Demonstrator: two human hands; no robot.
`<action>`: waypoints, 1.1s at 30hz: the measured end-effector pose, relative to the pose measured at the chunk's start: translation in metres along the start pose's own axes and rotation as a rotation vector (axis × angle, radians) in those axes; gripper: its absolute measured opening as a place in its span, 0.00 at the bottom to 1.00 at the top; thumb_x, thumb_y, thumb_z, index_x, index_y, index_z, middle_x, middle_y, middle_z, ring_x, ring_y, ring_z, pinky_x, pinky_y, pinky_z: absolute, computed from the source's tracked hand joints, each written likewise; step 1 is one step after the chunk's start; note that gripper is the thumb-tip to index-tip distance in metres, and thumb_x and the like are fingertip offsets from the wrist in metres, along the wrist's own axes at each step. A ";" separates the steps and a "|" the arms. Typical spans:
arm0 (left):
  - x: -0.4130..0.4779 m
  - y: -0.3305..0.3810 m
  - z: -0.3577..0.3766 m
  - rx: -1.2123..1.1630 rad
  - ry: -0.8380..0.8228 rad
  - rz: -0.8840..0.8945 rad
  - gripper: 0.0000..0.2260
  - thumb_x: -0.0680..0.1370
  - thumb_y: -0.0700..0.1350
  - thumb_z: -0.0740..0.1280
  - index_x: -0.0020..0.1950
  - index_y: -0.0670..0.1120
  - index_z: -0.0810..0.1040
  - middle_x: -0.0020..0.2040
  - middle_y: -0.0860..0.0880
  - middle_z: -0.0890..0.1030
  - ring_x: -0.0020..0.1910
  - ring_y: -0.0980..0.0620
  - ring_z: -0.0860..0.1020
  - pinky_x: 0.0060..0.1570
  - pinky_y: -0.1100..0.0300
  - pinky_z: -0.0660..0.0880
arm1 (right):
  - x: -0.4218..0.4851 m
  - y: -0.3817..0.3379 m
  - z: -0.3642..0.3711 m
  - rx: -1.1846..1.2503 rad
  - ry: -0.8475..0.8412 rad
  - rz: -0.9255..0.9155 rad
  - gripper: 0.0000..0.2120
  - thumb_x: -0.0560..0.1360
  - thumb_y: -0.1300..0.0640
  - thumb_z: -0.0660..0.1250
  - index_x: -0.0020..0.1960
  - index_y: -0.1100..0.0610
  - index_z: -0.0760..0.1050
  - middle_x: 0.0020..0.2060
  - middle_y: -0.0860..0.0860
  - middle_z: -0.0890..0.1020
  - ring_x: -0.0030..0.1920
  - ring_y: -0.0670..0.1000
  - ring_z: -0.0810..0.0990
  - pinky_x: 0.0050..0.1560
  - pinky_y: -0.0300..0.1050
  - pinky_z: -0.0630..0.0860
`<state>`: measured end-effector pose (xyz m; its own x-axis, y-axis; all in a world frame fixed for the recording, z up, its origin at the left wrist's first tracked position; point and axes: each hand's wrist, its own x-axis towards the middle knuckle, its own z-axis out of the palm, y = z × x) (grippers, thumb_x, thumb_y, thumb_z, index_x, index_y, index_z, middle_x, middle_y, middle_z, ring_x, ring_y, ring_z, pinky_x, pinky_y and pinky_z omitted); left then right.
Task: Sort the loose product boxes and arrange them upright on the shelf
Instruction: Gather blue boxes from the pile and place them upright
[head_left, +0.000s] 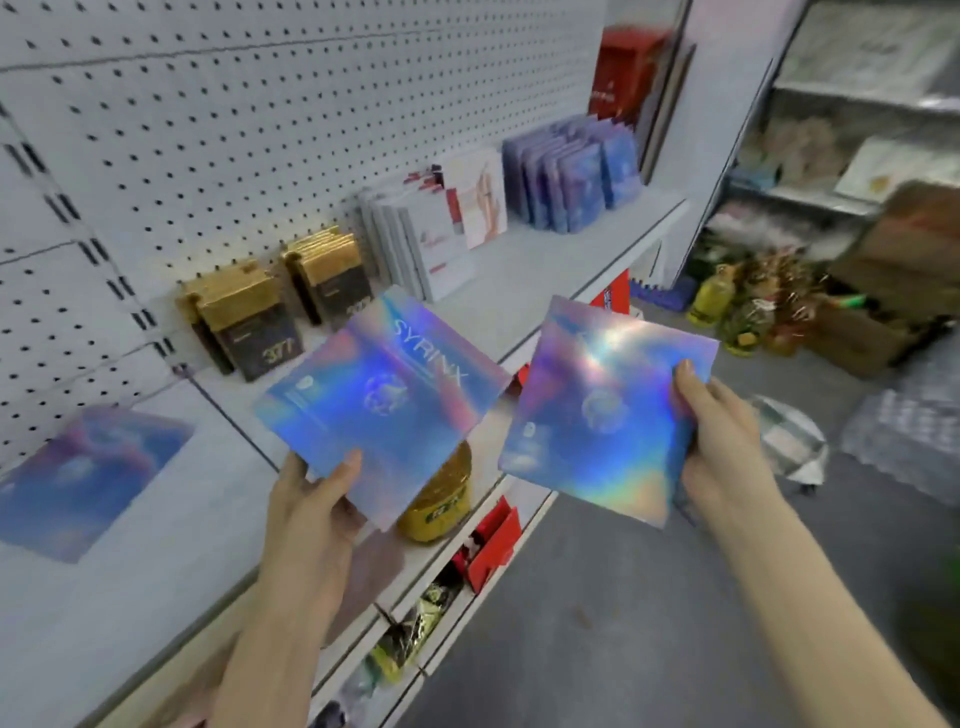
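Note:
My left hand (317, 499) grips the lower corner of a flat holographic blue box (384, 400) marked SYRINX, held tilted above the shelf's front edge. My right hand (711, 431) grips the right edge of a second holographic box (597, 410), held out over the aisle. A third holographic box (88, 478) lies flat on the white shelf (524, 270) at the left. Several matching boxes (571, 176) stand upright in a row at the shelf's far right.
Gold-and-black boxes (260, 322) and white boxes (431, 239) stand upright against the pegboard. A red box (628, 67) stands at the far end. Lower shelves hold a gold tin (441, 499) and red cartons (493, 545). Cardboard boxes and bottles crowd the floor at right.

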<state>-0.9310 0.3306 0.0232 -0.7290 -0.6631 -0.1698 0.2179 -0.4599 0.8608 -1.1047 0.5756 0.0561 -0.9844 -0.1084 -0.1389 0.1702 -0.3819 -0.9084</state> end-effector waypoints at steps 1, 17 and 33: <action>0.005 -0.011 0.021 -0.009 0.007 -0.021 0.17 0.75 0.38 0.65 0.64 0.45 0.74 0.59 0.44 0.82 0.54 0.45 0.81 0.50 0.46 0.78 | 0.012 -0.011 -0.011 -0.009 0.013 -0.013 0.06 0.78 0.58 0.64 0.48 0.59 0.78 0.42 0.52 0.86 0.40 0.49 0.84 0.43 0.47 0.83; 0.199 -0.136 0.254 0.110 0.045 -0.089 0.26 0.71 0.37 0.72 0.67 0.50 0.69 0.60 0.45 0.80 0.59 0.40 0.79 0.47 0.46 0.77 | 0.298 -0.086 -0.106 -0.147 0.086 -0.113 0.11 0.78 0.59 0.66 0.57 0.64 0.75 0.48 0.57 0.83 0.42 0.51 0.83 0.42 0.48 0.82; 0.400 -0.209 0.473 0.121 0.254 0.165 0.39 0.71 0.28 0.69 0.71 0.58 0.58 0.56 0.50 0.80 0.47 0.56 0.83 0.41 0.55 0.81 | 0.652 -0.129 -0.117 -0.190 -0.163 -0.090 0.07 0.75 0.58 0.67 0.52 0.60 0.77 0.37 0.49 0.84 0.36 0.45 0.82 0.36 0.39 0.79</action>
<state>-1.5748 0.4411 0.0024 -0.5020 -0.8558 -0.1247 0.2298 -0.2710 0.9347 -1.7738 0.6619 0.0369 -0.9722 -0.2341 -0.0030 0.0557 -0.2189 -0.9741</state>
